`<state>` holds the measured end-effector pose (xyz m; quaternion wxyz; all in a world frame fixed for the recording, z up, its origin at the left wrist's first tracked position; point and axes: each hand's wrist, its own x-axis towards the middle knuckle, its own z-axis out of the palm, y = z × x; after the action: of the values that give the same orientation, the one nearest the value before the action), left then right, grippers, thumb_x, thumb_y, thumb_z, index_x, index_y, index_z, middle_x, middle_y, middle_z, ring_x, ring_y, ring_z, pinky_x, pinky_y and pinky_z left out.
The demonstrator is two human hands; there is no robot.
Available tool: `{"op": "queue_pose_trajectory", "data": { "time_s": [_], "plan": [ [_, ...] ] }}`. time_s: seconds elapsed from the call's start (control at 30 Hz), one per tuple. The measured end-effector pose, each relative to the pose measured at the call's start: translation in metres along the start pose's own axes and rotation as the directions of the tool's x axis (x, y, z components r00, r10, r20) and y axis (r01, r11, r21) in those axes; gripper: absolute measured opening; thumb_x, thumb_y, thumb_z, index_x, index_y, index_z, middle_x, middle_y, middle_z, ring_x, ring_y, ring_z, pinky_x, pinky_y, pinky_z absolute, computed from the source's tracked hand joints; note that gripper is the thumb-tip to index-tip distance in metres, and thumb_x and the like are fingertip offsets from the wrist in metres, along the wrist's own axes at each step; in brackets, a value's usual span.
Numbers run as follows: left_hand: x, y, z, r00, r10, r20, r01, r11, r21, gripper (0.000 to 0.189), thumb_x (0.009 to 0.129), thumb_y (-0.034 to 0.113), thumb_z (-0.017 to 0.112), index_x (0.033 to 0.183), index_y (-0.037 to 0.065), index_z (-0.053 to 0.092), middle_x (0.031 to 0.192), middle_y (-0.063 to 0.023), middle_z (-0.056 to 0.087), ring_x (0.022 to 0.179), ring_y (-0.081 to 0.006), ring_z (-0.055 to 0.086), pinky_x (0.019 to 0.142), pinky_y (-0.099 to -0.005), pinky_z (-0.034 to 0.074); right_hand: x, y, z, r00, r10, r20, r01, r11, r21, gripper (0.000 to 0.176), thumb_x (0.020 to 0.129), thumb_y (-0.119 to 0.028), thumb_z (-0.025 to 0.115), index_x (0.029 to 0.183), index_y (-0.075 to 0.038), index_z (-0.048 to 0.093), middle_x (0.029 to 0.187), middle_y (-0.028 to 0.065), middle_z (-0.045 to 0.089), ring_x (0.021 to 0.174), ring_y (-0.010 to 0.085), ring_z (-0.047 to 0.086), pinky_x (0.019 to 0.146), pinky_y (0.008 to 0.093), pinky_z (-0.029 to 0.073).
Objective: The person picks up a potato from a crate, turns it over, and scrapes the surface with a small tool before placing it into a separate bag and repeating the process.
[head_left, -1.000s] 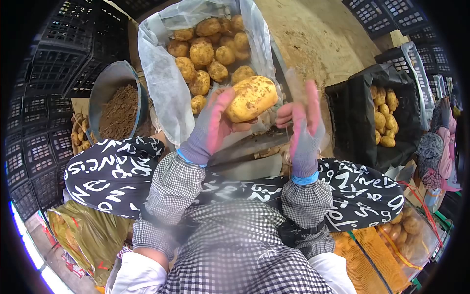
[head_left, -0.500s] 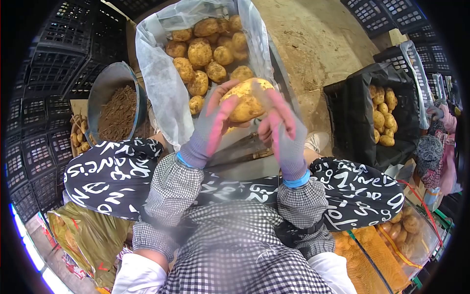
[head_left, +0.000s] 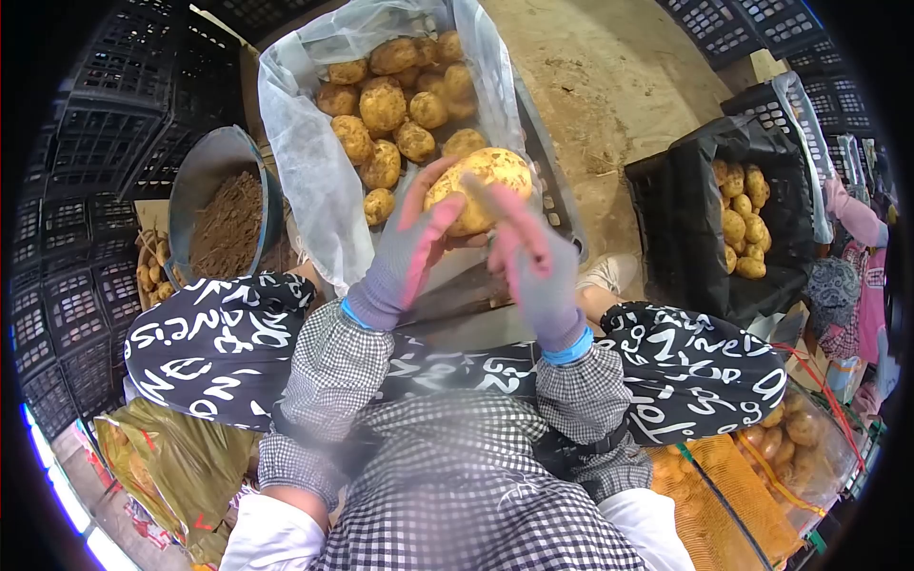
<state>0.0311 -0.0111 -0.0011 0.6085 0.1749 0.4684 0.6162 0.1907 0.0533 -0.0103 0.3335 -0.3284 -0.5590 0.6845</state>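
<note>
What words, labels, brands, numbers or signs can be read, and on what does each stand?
"ncis": a fragment, my best reading, in white on the dark trousers; other letters are broken by folds.
Red marks on the olive bag: too small to read.
Pale mark on the checked garment: too faint to read.

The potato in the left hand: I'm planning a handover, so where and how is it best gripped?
Probably cup the potato by its exposed, rounded far right end, from the far side: the left hand holds its left end, while the right hand crowds the near right.
</note>
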Motion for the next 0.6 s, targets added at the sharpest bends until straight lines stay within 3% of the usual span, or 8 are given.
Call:
{"op": "queue_pose_trajectory", "data": {
  "time_s": [0.1, 0.13, 0.23, 0.3, 0.4, 0.5, 0.6],
  "plan": [
    [0.0, 0.004, 0.0, 0.999, -0.033, -0.002, 0.033, 0.994, -0.108, 0.058, 0.101, 0.033, 0.05, 0.148, 0.005, 0.029, 0.141, -0.0127, 0.044, 0.122, -0.0259, 0.055, 0.095, -0.0398, 0.052, 0.004, -0.002, -0.001, 0.996, -0.06, -0.06, 0.062, 0.998, 0.025, 0.04, 0.099, -0.005, 0.049, 0.139, 0.0, 0.051, 0.073, -0.0006, 0.057, 0.059, 0.0049, 0.047, 0.053, 0.0195, 0.038],
    [0.002, 0.001, -0.001, 1.0, -0.026, 0.006, 0.026, 0.988, -0.152, 0.057, 0.102, 0.033, 0.049, 0.148, 0.005, 0.029, 0.142, -0.0127, 0.044, 0.122, -0.0266, 0.055, 0.095, -0.04, 0.052, 0.003, 0.002, -0.001, 0.996, -0.087, -0.005, 0.087, 0.994, -0.067, 0.041, 0.1, -0.006, 0.049, 0.14, 0.0, 0.05, 0.074, -0.0002, 0.058, 0.059, 0.0048, 0.047, 0.052, 0.0196, 0.038],
    [0.004, 0.0, -0.001, 0.999, -0.037, 0.029, 0.042, 0.981, -0.187, 0.055, 0.103, 0.033, 0.046, 0.148, 0.006, 0.029, 0.142, -0.0122, 0.044, 0.122, -0.0274, 0.055, 0.095, -0.0408, 0.052, 0.0, 0.005, -0.002, 0.991, -0.132, 0.035, 0.133, 0.991, -0.034, 0.041, 0.097, -0.001, 0.049, 0.138, -0.001, 0.053, 0.087, 0.0024, 0.066, 0.061, 0.0054, 0.049, 0.054, 0.0203, 0.04],
    [0.0, 0.002, -0.003, 0.998, -0.045, 0.034, 0.05, 0.983, -0.177, 0.055, 0.103, 0.033, 0.045, 0.148, 0.006, 0.029, 0.143, -0.0121, 0.044, 0.122, -0.0275, 0.055, 0.095, -0.041, 0.052, 0.002, -0.005, -0.007, 0.998, -0.031, -0.052, 0.034, 0.998, 0.055, 0.043, 0.095, 0.003, 0.05, 0.138, -0.001, 0.054, 0.095, 0.0042, 0.068, 0.063, 0.0058, 0.051, 0.056, 0.0208, 0.042],
    [0.001, 0.003, 0.001, 0.999, -0.018, 0.04, 0.025, 0.982, -0.189, 0.056, 0.103, 0.034, 0.045, 0.148, 0.006, 0.028, 0.143, -0.0127, 0.044, 0.121, -0.0276, 0.055, 0.095, -0.0407, 0.052, 0.0, 0.001, -0.004, 0.994, -0.093, 0.056, 0.1, 0.984, -0.15, 0.043, 0.097, -0.001, 0.047, 0.14, 0.0, 0.051, 0.083, 0.0033, 0.064, 0.061, 0.005, 0.049, 0.053, 0.0203, 0.039],
    [0.001, 0.003, 0.004, 1.0, 0.007, 0.026, -0.002, 0.986, -0.166, 0.06, 0.101, 0.033, 0.05, 0.149, 0.005, 0.028, 0.143, -0.0137, 0.043, 0.122, -0.027, 0.055, 0.096, -0.0403, 0.052, -0.001, 0.006, -0.001, 0.977, -0.167, 0.135, 0.193, 0.958, -0.213, 0.041, 0.1, -0.008, 0.046, 0.14, 0.001, 0.05, 0.075, 0.0002, 0.057, 0.058, 0.0044, 0.046, 0.05, 0.0203, 0.036],
    [-0.003, 0.007, 0.0, 1.0, 0.008, 0.028, -0.008, 1.0, -0.018, 0.063, 0.098, 0.031, 0.055, 0.149, 0.004, 0.028, 0.141, -0.0142, 0.043, 0.124, -0.0252, 0.053, 0.097, -0.0396, 0.051, 0.008, -0.012, -0.003, 0.987, 0.002, -0.163, 0.01, 0.997, 0.073, 0.041, 0.102, -0.015, 0.047, 0.139, 0.003, 0.05, 0.072, -0.0019, 0.054, 0.055, 0.004, 0.044, 0.047, 0.0201, 0.034]
  ]
}}
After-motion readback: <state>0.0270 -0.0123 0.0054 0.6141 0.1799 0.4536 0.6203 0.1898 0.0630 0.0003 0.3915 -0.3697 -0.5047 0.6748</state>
